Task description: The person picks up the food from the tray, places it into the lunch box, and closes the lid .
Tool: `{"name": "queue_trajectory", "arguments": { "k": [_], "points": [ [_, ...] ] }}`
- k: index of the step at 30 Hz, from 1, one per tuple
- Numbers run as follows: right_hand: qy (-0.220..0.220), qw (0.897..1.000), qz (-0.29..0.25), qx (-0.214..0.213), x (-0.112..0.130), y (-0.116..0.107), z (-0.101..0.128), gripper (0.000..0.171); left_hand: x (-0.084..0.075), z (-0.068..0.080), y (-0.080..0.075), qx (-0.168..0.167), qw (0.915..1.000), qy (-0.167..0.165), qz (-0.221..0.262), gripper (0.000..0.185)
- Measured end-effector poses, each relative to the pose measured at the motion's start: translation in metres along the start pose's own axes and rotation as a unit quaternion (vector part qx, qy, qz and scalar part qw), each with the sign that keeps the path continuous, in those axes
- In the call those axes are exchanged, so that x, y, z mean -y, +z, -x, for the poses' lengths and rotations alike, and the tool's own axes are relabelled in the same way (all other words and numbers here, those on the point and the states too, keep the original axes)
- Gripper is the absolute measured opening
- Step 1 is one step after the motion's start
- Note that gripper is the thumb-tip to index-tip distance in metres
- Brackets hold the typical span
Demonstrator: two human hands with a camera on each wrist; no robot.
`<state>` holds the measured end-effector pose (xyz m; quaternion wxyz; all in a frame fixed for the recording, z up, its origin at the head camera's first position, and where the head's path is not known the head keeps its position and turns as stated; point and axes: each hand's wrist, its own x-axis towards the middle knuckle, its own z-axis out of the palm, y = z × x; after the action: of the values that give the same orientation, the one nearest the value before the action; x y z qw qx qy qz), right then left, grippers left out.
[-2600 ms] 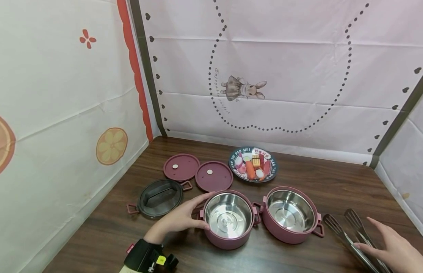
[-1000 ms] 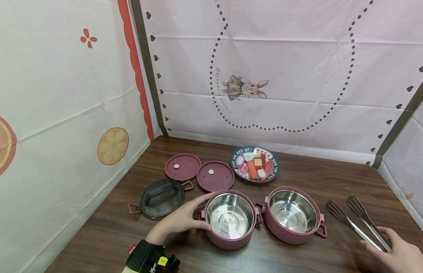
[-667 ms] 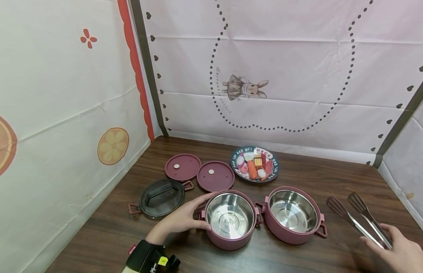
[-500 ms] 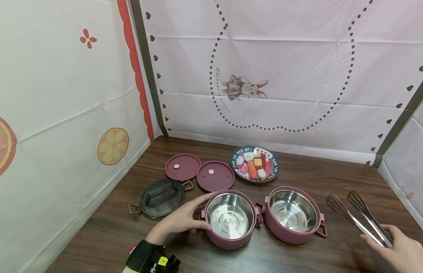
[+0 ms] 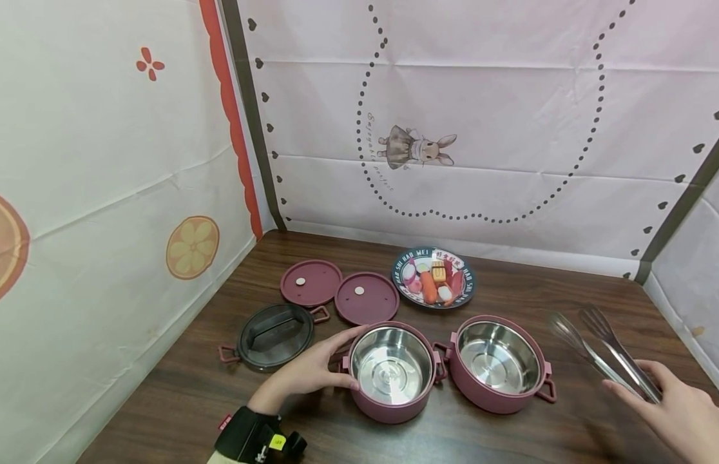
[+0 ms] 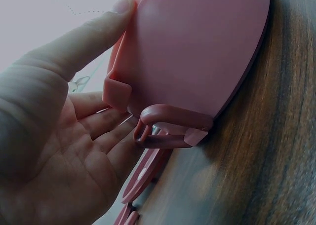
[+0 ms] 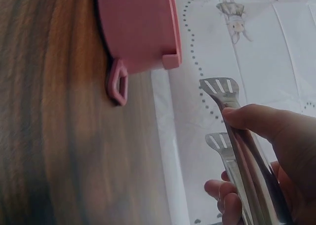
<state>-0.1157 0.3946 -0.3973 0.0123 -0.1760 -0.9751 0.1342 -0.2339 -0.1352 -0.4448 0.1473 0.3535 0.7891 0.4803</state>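
Fingers of the left hand (image 5: 304, 377) rest spread against one of two steel-lined pink round pots (image 5: 390, 374); the right hand (image 5: 681, 415) grips slotted steel tongs (image 5: 605, 351), lifted near the wooden table's (image 5: 510, 438) right edge. Two flat pink lids (image 5: 365, 298) and one dark lid (image 5: 272, 327) lie behind.

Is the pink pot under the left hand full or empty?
Empty: the pink pot by the left hand shows only its bare steel bottom in the head view.
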Motion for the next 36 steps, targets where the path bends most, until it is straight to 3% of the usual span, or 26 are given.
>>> {"name": "queue_trajectory", "arguments": {
  "k": [4, 10, 21, 36],
  "points": [
    [-0.042, 0.999, 0.004, 0.006, 0.007, -0.005, -0.004, 0.092, 0.000, 0.000, 0.000, -0.001, 1.0000, 0.002, 0.000, 0.089],
    [-0.073, 0.997, -0.006, 0.024, 0.022, -0.012, -0.009, 0.095, 0.000, 0.000, 0.000, 0.001, 1.0000, 0.004, 0.006, 0.090],
    [-0.121, 0.992, -0.007, -0.033, 0.051, -0.026, -0.015, 0.085, 0.001, 0.001, 0.000, -0.002, 0.9999, 0.004, -0.010, 0.088],
    [-0.157, 0.986, -0.002, -0.058, 0.081, -0.044, -0.027, 0.083, 0.000, 0.001, 0.000, -0.003, 1.0000, 0.006, -0.006, 0.089]
  ]
}}
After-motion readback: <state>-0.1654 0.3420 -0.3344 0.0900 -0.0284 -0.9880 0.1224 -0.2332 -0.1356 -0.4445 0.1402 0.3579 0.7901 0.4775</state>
